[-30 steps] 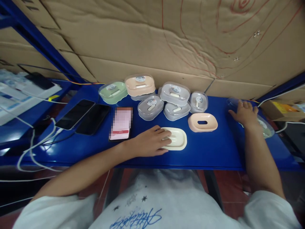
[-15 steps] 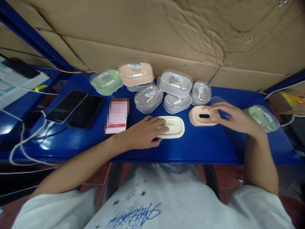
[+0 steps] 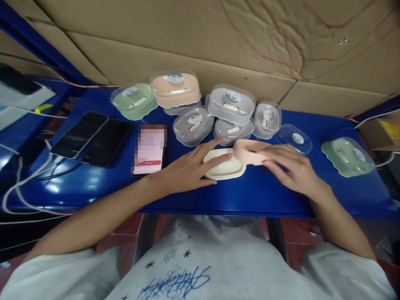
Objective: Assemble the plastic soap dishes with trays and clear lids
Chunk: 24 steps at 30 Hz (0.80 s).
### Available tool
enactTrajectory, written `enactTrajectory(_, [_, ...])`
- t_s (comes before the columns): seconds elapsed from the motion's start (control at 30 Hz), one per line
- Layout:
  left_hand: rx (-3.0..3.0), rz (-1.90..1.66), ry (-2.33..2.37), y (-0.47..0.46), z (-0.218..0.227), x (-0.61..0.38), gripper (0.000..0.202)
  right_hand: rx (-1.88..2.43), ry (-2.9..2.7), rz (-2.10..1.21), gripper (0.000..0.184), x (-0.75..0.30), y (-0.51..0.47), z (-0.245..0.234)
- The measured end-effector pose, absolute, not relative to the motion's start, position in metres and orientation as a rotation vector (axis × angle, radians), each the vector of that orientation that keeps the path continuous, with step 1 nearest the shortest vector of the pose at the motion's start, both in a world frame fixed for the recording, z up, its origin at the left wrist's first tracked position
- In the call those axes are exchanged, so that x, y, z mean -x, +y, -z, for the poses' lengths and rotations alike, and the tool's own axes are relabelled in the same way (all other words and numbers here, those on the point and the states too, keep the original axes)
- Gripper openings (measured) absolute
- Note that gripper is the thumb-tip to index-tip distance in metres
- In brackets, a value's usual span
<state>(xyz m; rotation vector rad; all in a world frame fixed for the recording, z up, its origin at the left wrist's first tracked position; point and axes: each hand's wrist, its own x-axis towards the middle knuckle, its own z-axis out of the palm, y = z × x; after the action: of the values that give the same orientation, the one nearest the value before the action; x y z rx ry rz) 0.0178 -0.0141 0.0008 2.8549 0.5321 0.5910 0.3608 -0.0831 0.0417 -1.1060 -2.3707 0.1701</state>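
A cream soap tray [image 3: 224,168] lies on the blue table [image 3: 268,196] in front of me. My left hand [image 3: 184,168] rests on its left side with fingers spread flat. My right hand [image 3: 290,168] grips a peach soap-dish base [image 3: 250,152], tilted and lifted over the cream tray's right edge. A clear lid [image 3: 294,138] with a round sticker lies just behind my right hand.
Several lidded soap boxes [image 3: 231,103], grey, peach and green, are stacked along the cardboard wall. Another green box [image 3: 346,155] sits at the right. Two dark phones [image 3: 93,137] with white cables and a lit phone [image 3: 149,149] lie at the left.
My right hand came in from the far right, took hold of the peach base and carried it left over the cream tray. The clear lid now lies on the table.
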Motion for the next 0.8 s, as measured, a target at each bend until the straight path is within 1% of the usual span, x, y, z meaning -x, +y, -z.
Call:
enactTrajectory(0.1, [-2.938, -0.642, 0.478, -0.013, 0.001, -0.021, 0.089, 0.887, -2.5, -0.158, 0.047, -0.334, -0.086, -0.025])
enactTrajectory(0.2, [-3.006, -0.542, 0.433, -0.01, 0.001, -0.02, 0.088, 0.763, -2.565, -0.085, 0.051, -0.314, -0.085, -0.003])
enactTrajectory(0.27, [-2.983, -0.487, 0.423, -0.008, 0.001, -0.018, 0.093, 0.741, -2.553, -0.031, 0.058, -0.309, -0.083, 0.007])
enactTrajectory(0.37, [-2.857, -0.504, 0.469, -0.007, 0.002, -0.017, 0.105, 0.758, -2.471, 0.007, 0.07, -0.311, -0.083, 0.013])
enactTrajectory(0.43, [-2.78, -0.518, 0.478, -0.009, 0.002, -0.019, 0.107, 0.765, -2.475, -0.031, 0.076, -0.312, -0.085, 0.013])
enactTrajectory(0.53, [-2.757, -0.477, 0.458, -0.012, -0.001, -0.021, 0.097, 0.744, -2.586, -0.087, 0.082, -0.31, -0.088, 0.01])
enactTrajectory(0.63, [-2.789, -0.438, 0.51, -0.014, -0.004, -0.021, 0.089, 0.72, -2.66, -0.009, 0.088, -0.307, -0.09, 0.007])
enactTrajectory(0.7, [-2.805, -0.422, 0.546, -0.012, -0.004, -0.019, 0.083, 0.722, -2.689, 0.077, 0.086, -0.306, -0.091, 0.006])
enactTrajectory(0.8, [-2.817, -0.374, 0.519, -0.009, -0.001, -0.016, 0.072, 0.807, -2.695, 0.172, 0.075, -0.307, -0.089, 0.007])
